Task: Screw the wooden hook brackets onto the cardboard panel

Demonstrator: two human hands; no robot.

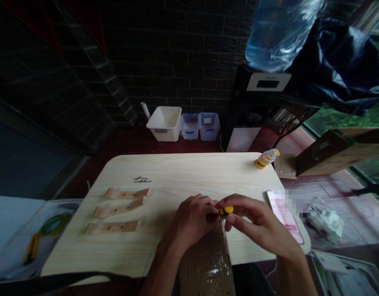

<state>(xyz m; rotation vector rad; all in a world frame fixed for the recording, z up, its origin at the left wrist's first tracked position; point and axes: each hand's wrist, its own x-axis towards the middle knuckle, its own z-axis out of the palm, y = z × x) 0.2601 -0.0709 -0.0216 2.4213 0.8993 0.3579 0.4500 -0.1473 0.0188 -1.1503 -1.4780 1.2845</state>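
Observation:
My right hand (pixel 253 218) grips a yellow-and-black screwdriver handle (pixel 226 211) between thumb and fingers; its shaft is hidden. My left hand (pixel 194 218) is closed close beside it, fingers curled over something I cannot make out, at the far end of a tape-wrapped cardboard box (pixel 207 263). The box lies lengthwise below both hands, its near end reaching toward my body. On the table's left side lie three light wooden pieces, the top one (pixel 127 193), the middle one (pixel 120 208) and the bottom one (pixel 113 227), each with dark holes. Behind them rests a small pile of screws (pixel 141 179).
At the pale wooden table's (pixel 189 168) far right corner stands a clear bottle with yellow ends (pixel 267 158). A phone (pixel 284 216) lies along the right edge. Beyond the table are plastic bins (pixel 164 123) and a water dispenser (pixel 247 107); a carton (pixel 337 152) stands right.

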